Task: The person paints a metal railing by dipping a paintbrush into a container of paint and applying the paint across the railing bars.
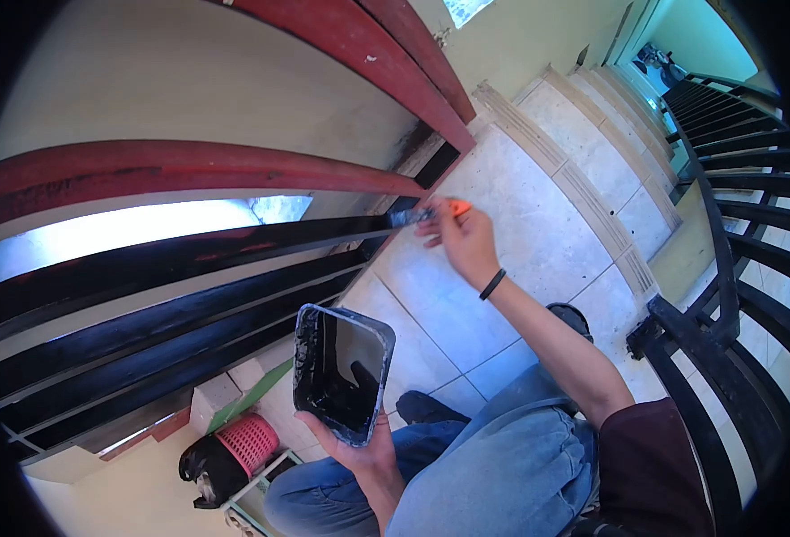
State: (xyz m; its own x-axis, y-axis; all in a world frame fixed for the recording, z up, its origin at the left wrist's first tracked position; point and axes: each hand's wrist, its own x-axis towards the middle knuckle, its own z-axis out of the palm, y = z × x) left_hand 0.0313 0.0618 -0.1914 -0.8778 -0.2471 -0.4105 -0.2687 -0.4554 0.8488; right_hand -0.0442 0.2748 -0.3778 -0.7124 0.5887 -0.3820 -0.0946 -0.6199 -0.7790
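Note:
My right hand (468, 240), with a black band at the wrist, is closed round the orange handle of a paintbrush (410, 217). The bristles touch the end of a black-painted bar (189, 251) of the railing, close to the floor. Below, my left hand (368, 454) holds a square tub (343, 371) from underneath, tilted so that black paint shows on its inner walls and bottom. Above the black bars, other bars (207, 167) of the railing are red.
Tiled steps (583, 170) lead away at the upper right, beside a black stair railing (721, 242). A pink basket (250, 443) and a black bag (216, 470) stand at the lower left. My bent knees are below the tub.

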